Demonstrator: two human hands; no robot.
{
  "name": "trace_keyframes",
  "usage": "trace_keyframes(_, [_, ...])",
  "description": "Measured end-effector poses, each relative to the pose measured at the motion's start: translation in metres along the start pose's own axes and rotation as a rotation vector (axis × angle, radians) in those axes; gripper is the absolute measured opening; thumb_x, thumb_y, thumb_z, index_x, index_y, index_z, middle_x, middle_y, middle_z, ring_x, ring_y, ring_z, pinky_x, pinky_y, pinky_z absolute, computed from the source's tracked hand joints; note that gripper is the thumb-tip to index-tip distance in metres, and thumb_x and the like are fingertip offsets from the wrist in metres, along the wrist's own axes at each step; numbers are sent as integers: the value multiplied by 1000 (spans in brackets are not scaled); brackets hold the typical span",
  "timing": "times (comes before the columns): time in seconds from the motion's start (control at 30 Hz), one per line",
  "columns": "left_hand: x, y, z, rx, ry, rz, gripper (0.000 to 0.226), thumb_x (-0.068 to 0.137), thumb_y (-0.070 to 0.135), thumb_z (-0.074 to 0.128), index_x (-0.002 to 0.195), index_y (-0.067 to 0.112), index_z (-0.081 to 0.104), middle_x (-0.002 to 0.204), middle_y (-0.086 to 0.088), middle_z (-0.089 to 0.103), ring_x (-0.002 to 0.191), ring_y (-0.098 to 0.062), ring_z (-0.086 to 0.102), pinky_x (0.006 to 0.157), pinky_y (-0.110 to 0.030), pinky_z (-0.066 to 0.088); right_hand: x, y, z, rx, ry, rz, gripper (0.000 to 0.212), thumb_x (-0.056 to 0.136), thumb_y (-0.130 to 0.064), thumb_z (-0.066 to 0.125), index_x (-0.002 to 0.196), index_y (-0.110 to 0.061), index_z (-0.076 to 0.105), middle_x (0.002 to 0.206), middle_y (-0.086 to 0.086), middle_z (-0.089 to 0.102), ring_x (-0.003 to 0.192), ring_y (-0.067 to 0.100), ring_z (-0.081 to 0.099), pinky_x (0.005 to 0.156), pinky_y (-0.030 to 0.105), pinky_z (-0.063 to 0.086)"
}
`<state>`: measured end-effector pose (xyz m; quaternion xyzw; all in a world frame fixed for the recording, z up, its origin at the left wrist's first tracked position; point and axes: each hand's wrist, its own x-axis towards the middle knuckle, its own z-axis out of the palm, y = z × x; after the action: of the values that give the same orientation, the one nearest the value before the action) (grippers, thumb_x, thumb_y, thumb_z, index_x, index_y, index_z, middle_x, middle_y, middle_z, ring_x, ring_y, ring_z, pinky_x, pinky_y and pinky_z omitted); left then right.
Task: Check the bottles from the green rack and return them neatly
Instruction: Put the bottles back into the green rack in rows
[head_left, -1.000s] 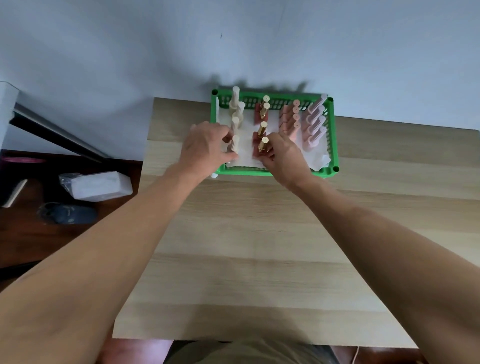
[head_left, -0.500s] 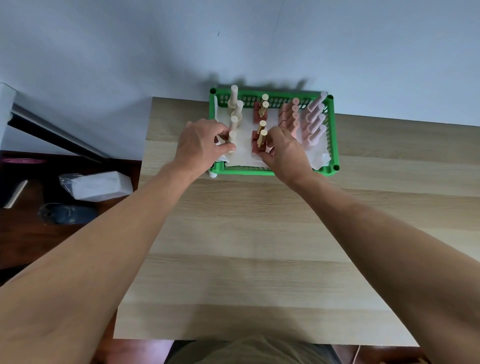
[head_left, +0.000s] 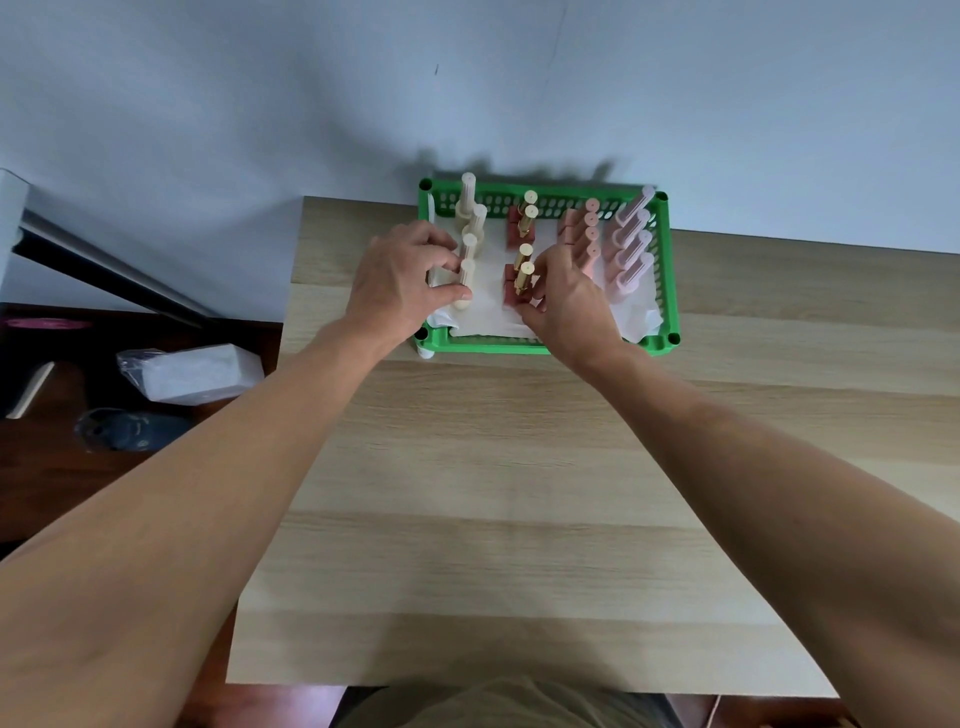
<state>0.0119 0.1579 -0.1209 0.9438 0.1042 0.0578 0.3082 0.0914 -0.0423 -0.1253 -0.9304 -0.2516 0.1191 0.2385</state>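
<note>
1. A light wood-grain rectangular surface is seen from above, set against a pale wall; its near edge is cut off by the person's clothing at the bottom of the view.
2. A green perforated plastic rack, lined with white paper, stands at the far edge of the surface, against the wall.
3. The left hand is placed at the rack's left side, its thumb and curled fingers closed round the nearest cream ribbed bottle of the left row; how firmly it is pinched cannot be told.
4. The right hand is held at the rack's middle front, its fingers curled round the nearest dark red square bottle with a gold cap; the bottle's lower body is mostly hidden by the fingers.
5. Further right, a row of salmon-pink bottles and a row of tall pale pink bottles stand upright in the rack, touched by neither hand.
6. On the dark floor to the left, a clear-wrapped white packet is seen; a dark object beside it is too blurred to identify.
7. Compared with half a second earlier, both hands are found on the same front bottles, with scarcely any shift in position.
</note>
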Motion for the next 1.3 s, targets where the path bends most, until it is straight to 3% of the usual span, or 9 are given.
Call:
trace_keyframes(0.17, [3, -2, 0, -82, -35, -2, 27, 72, 31, 85, 95, 19, 76, 119, 12, 66, 105, -17, 63, 94, -41, 49, 6, -1, 0, -23, -43, -20, 48, 88, -22, 69, 128, -11, 45, 104, 13, 71, 91, 34, 67, 79, 43, 55])
trace_keyframes(0.4, [7, -2, -2, -153, -63, 22, 33, 72, 26, 86, 101, 13, 76, 121, 17, 62, 102, -2, 60, 87, -4, 37, 7, -1, -3, -26, -49, -38, 42, 87, -21, 71, 121, -8, 50, 99, 16, 71, 85, 37, 67, 74, 45, 56])
trace_keyframes(0.57, [7, -3, -2, -175, -67, 13, 34, 73, 25, 85, 102, 12, 76, 119, 17, 64, 95, 1, 61, 83, 0, 38, 10, -1, -5, -32, -35, -13, 38, 89, -20, 69, 119, -6, 50, 98, 18, 70, 86, 40, 66, 72, 48, 55])
trace_keyframes(0.73, [9, -3, 1, -194, -55, 32, 30, 73, 24, 86, 99, 11, 77, 115, 14, 67, 88, 2, 60, 79, -2, 41, 13, -1, -4, -44, -31, 0, 41, 90, -22, 69, 121, -6, 48, 98, 20, 70, 85, 42, 66, 69, 43, 50])
trace_keyframes(0.9, [12, -1, 2, -217, -33, 33, 30, 73, 24, 85, 99, 11, 78, 115, 17, 66, 92, 0, 64, 82, -7, 46, 18, -1, -4, -72, -29, 10, 43, 90, -21, 69, 123, -6, 46, 97, 20, 70, 85, 40, 66, 64, 37, 41])
trace_keyframes(1.07, [14, -1, 1, -226, -19, 26, 31, 73, 23, 85, 101, 11, 77, 115, 20, 63, 96, 1, 63, 84, -3, 43, 21, -2, -2, -74, -16, 21, 48, 90, -21, 69, 129, -8, 43, 98, 20, 70, 86, 40, 66, 67, 40, 48])
trace_keyframes(1.23, [12, -2, 1, -203, -11, 39, 32, 75, 24, 84, 103, 11, 76, 122, 12, 65, 101, -4, 64, 91, -24, 51, 25, -1, 1, -95, -7, 29, 48, 90, -20, 69, 127, -7, 42, 95, 19, 70, 84, 40, 67, 64, 36, 42])
trace_keyframes(1.3, [13, -3, 1, -194, -4, 40, 30, 75, 26, 84, 101, 12, 77, 123, 11, 64, 103, -4, 61, 92, -23, 50, 27, 0, 2, -101, -4, 32, 48, 90, -20, 69, 127, -7, 42, 94, 19, 70, 83, 39, 67, 64, 35, 41])
